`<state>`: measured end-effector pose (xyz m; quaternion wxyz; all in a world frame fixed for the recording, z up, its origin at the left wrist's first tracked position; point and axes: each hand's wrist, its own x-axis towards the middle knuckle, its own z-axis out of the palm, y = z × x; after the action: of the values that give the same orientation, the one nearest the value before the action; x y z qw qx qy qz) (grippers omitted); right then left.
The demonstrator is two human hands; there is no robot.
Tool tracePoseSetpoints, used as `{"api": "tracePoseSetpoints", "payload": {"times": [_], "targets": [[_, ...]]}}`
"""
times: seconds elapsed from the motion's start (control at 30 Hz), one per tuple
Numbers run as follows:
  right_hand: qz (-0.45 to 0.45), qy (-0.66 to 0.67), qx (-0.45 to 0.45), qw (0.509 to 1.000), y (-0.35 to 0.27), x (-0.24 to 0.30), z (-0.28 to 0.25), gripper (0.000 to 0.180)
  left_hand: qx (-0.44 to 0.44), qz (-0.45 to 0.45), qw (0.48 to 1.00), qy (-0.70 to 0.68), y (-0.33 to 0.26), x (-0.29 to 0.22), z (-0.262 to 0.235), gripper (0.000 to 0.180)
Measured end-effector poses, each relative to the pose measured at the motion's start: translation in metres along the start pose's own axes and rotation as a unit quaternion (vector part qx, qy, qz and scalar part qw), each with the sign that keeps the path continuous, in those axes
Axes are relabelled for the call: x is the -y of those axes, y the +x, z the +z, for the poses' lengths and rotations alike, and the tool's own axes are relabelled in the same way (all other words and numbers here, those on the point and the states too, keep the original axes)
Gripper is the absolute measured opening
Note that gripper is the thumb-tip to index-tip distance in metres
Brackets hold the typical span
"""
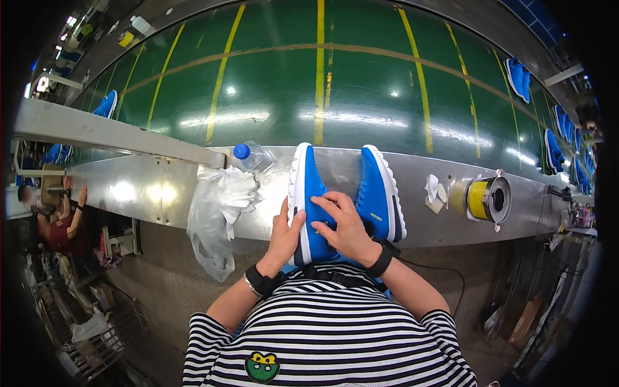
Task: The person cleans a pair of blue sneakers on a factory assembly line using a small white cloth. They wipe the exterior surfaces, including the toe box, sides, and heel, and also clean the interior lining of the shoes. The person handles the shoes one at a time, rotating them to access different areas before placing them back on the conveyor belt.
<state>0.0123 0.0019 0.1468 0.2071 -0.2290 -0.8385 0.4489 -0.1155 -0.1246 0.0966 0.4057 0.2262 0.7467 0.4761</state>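
Two blue sneakers with white soles lie on the metal ledge in front of me, toes pointing away. The left sneaker (311,173) is tipped so its sole edge faces left. My left hand (284,238) holds that sole edge, with the thumb pressed on the sidewall. My right hand (348,226) has its fingers apart, and its fingertips rest against the blue upper of the same shoe. Close by on the right, the other sneaker (379,187) lies on its side, its sole turned right. Part of its heel area is hidden behind my right hand and wrist.
A green conveyor belt (271,84) with yellow lines runs beyond the metal ledge (258,222). Left of the shoes are a blue-capped bottle (258,158) and a plastic bag (209,226). A tin (487,200) stands right. A metal beam (116,135) crosses from the left.
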Motion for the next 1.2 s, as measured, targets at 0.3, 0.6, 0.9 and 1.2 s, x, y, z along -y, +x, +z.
{"api": "tracePoseSetpoints", "payload": {"times": [0.3, 0.6, 0.9, 1.2], "targets": [[0.026, 0.030, 0.008, 0.999, -0.005, 0.006, 0.010, 0.043, 0.010, 0.005, 0.998, 0.065, -0.006, 0.006, -0.009, 0.073], [0.043, 0.052, -0.007, 0.998, -0.005, 0.011, 0.018, 0.027, 0.011, -0.002, 0.998, 0.060, -0.007, 0.004, -0.016, 0.072], [0.095, 0.104, -0.151, 0.978, -0.025, -0.001, -0.034, 0.009, 0.033, -0.088, 0.995, -0.041, -0.003, 0.001, -0.006, 0.055], [0.322, -0.133, -0.347, 0.871, -0.129, -0.155, -0.156, 0.011, 0.113, -0.147, 0.975, -0.123, 0.013, 0.004, 0.000, 0.053]]}}
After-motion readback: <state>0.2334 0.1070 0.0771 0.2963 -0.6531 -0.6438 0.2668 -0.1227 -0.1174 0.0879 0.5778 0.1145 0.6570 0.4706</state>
